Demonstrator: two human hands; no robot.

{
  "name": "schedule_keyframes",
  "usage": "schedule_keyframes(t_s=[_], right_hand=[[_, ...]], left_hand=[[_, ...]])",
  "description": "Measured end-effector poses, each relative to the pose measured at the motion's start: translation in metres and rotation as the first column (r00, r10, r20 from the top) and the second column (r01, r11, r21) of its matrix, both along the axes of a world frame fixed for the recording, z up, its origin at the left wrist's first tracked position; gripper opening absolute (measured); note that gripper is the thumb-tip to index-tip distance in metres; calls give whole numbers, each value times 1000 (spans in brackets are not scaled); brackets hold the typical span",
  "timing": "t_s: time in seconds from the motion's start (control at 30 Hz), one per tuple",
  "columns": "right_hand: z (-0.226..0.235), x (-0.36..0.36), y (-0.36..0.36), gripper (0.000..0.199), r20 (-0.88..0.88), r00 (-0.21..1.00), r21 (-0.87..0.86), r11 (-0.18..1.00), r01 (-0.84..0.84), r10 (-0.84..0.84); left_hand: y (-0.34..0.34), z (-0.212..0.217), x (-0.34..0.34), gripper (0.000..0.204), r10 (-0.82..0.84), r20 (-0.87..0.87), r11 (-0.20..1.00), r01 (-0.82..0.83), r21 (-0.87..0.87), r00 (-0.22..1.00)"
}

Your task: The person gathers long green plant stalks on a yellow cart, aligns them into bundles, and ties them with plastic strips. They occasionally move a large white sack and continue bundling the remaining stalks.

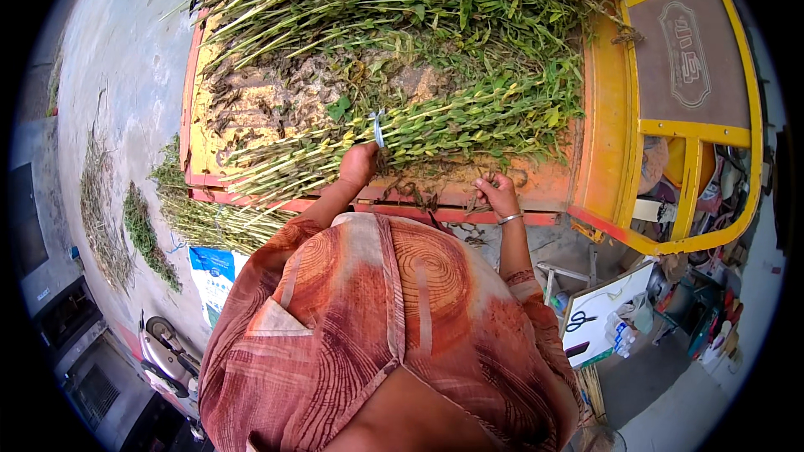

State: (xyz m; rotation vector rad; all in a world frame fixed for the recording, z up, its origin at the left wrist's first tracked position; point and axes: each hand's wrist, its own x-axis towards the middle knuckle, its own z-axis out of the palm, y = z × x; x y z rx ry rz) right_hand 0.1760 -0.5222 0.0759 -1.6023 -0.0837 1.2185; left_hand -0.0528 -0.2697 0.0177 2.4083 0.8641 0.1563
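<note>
A bundle of green podded stalks (452, 130), which look like sesame, lies across the cart bed. A pale bluish strip (378, 129) goes round it near the middle. My left hand (358, 164) is closed at the near end of this strip, against the bundle's near side; its fingertips are partly hidden. My right hand (500, 195), with a bracelet at the wrist, is over the bed's near edge, apart from the bundle. Its thumb and fingers are pinched together, and whatever may be between them is too small to make out.
More stalks (402, 0) are heaped along the bed's far side. Dry leaves and loose seed litter the orange cart bed (578, 155). A yellow metal frame (693, 151) rises at the right. Left, stalks (222, 226) lie on the ground by a blue-white sack (213, 272). Scissors (579, 321) rest on a white board.
</note>
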Motion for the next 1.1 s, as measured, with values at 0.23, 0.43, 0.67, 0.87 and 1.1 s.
schedule_keyframes(t_s=[0.23, 0.43, 0.67, 0.87, 1.1], right_hand=[[-15, 60, 106, 20, 468, 874, -63, 991, -118, 134], [-19, 71, 221, 25, 494, 213, -760, 538, -364, 843], [-47, 88, 204, 9, 573, 10, -743, 524, -416, 820], [-26, 133, 150, 19, 898, 325, -332, 941, 65, 295], [-22, 190, 144, 38, 766, 401, -582, 807, 99, 503]], left_hand=[[2, 54, -28, 28, 543, -53, 314, -261, -913, 838], [1, 94, -51, 14, 652, 62, 336, -214, -917, 756], [-14, 86, -72, 12, 711, 64, 350, -273, -896, 700], [-31, 74, -80, 13, 727, 7, 289, -297, -910, 687], [-35, 67, -58, 15, 637, -13, 334, -291, -897, 770]])
